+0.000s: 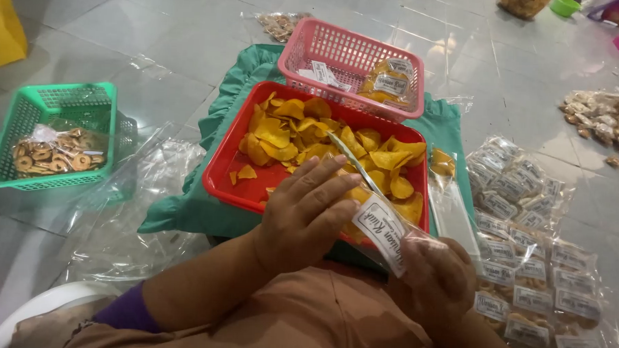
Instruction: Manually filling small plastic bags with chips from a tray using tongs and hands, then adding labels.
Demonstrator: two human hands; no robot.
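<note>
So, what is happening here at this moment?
A person sits over a red tray of yellow chips. The right hand holds a clear labelled bag open at the tray's edge, and the left hand rests at the bag's mouth above the chips. Behind stands a pink basket holding one filled bag. Many filled bags lie on the floor to the right; a green basket of ring snacks is on the left.

The left hand (301, 215) covers the near rim of the red plastic tray (220, 167) and the chips beneath it. The right hand (437, 281) shows blurred through the clear plastic bag with a white label (389, 242), so its grip can't be read. At the top edge, a green bowl (564, 6) is cut off. A yellow object (3, 22) runs off the left edge, its kind unclear.
</note>
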